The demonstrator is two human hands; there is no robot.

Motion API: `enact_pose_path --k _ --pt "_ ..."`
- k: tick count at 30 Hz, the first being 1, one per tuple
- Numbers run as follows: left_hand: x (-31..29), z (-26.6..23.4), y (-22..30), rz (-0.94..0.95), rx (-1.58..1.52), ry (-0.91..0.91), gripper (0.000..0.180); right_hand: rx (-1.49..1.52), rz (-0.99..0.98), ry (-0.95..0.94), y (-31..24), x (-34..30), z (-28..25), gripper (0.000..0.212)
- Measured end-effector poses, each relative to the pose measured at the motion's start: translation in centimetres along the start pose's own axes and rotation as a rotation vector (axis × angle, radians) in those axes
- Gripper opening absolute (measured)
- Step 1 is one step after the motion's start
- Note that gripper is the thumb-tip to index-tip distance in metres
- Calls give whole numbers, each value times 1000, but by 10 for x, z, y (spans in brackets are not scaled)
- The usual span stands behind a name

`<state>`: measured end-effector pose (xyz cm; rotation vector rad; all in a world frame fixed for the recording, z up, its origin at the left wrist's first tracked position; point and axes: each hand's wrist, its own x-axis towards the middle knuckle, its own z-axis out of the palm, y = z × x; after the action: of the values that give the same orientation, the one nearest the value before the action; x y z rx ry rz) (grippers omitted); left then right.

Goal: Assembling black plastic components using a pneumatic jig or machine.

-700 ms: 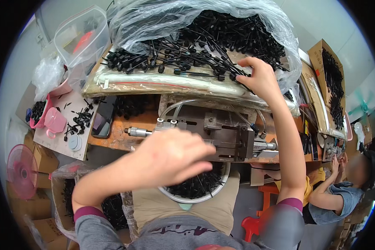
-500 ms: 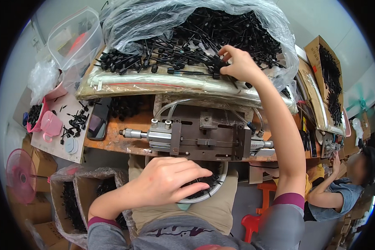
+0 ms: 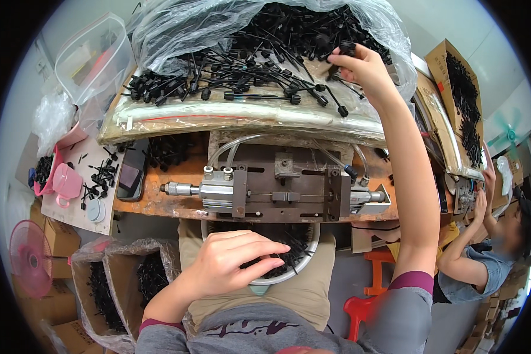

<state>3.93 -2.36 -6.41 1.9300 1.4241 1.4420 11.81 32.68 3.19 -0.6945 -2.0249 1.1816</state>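
Note:
My right hand (image 3: 369, 69) reaches to the far side, into a heap of black thin-stemmed plastic parts (image 3: 265, 68). Its fingers are closed on some of these black parts, though how many is hidden. Over a round white bowl (image 3: 314, 251) on my lap hovers my left hand (image 3: 233, 256), thumb and fingers apart, with nothing seen between them. More black parts (image 3: 295, 239) lie in the bowl, partly covered by this hand. Between bowl and heap sits a metal clamping fixture (image 3: 284, 196) with air cylinders (image 3: 217, 194) and clear hoses.
Plastic sheeting (image 3: 177, 35) surrounds the heap. At left are a phone (image 3: 130, 180), a pink cup (image 3: 68, 182) and a pink fan (image 3: 30, 258). Lined boxes of black parts (image 3: 103, 295) stand lower left. A red stool (image 3: 357, 312) and another person (image 3: 472, 265) are at right.
My right hand has moved right and farther into the heap, leaving loose parts spread near its front edge. My left hand has shifted slightly, and the view has moved a little.

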Motion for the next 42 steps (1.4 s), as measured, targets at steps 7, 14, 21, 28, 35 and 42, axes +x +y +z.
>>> enact_pose_path --k 7,14,21,28,35,42 --pt "5 8 0 7 -29 48 19 279 -62 154 2 -25 -8 15" --pt "10 15 -12 -124 17 443 50 634 70 -23 -16 -153 35 16" --pt "8 18 -12 -300 -303 209 46 973 361 -155 5 -229 62 15" --pt "5 19 -14 -76 -12 105 35 1095 439 -146 16 -243 60 14" --pt "-4 23 -8 -163 -27 183 32 828 271 258 18 -249 50 16" --pt "-13 61 -41 -121 266 215 31 376 6 436 21 -258 57 11"
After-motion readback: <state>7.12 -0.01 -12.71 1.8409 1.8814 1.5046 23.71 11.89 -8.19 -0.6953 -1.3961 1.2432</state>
